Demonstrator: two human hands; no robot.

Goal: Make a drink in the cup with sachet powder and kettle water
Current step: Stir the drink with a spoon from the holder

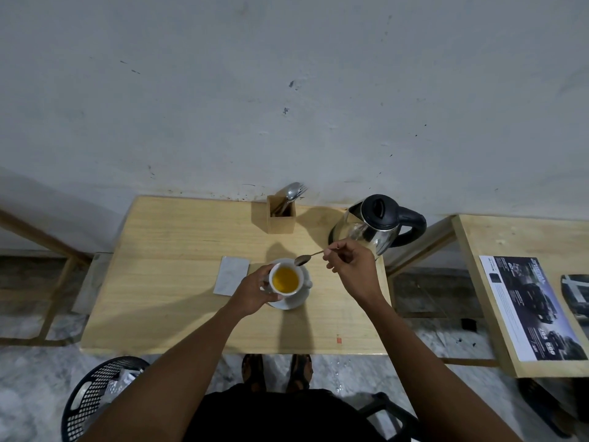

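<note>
A white cup (286, 291) full of yellow-orange drink stands on a white saucer (296, 302) in the middle of the wooden table (165, 282). My left hand (251, 291) wraps around the cup's left side. My right hand (349, 261) pinches the handle of a small metal spoon (303, 259), whose bowl hovers just above the cup's far right rim. A silver sachet (231, 275) lies flat to the left of the cup. The steel kettle (374, 224) with a black lid and handle stands at the back right, just behind my right hand.
A wooden holder (281, 215) with cutlery stands at the back edge against the wall. A second table (497, 250) with printed sheets (529, 309) is on the right. A black mesh basket (95, 393) sits on the floor at lower left.
</note>
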